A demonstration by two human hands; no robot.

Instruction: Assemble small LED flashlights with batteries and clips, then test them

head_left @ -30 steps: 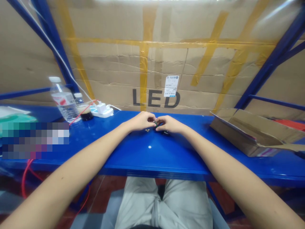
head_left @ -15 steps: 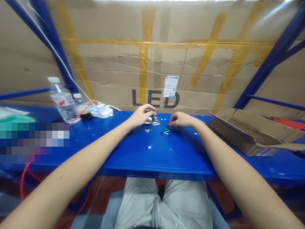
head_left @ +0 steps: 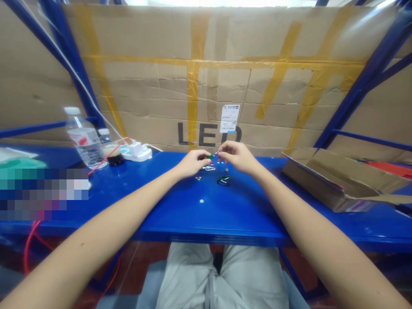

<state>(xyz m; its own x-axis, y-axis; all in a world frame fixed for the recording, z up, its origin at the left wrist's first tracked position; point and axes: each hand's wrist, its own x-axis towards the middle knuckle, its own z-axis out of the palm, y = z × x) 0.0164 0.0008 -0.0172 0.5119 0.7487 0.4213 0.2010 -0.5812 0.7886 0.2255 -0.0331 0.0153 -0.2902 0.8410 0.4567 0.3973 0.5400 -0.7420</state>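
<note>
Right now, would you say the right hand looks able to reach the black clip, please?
Probably yes: the black clip lies near the right hand, largely uncovered, though a green clip sits close beside it and that hand seems busy with a small piece.

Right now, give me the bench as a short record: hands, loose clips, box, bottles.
Left hand: holds a green clip
Right hand: pinches a small piece, too small to identify
Loose clips: on the table, between the forearms
Box: open, on the right
Large bottle: left, beside the small bottle
</note>
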